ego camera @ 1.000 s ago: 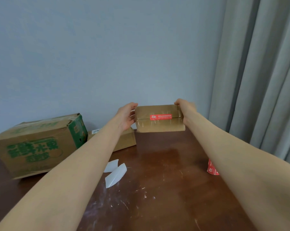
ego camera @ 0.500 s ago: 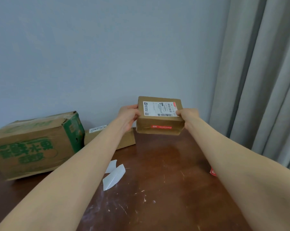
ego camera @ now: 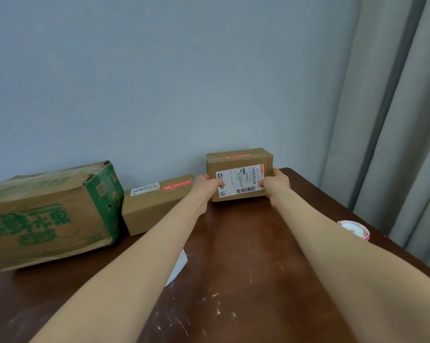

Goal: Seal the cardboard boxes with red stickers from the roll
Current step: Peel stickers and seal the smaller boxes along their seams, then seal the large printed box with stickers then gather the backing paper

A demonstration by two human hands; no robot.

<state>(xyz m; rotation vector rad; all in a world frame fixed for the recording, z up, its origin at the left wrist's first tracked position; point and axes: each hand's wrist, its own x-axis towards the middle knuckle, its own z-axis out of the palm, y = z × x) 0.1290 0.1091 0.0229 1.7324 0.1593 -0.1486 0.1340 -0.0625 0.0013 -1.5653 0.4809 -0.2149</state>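
The left hand and right hand are gripping the ends of the small brown cardboard box with a white shipping label, which is sitting on the dark wooden table by the wall, a red sticker strip lying across its top. This box is looking sealed, so the next move is probably calling for letting go and reaching for the red sticker roll at the table's right edge, then the large green-printed carton

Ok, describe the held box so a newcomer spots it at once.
Look along the wall edge of the brown table. The rightmost box of three is held by the left hand and right hand. Alone, it faces the camera with a big white shipping label.
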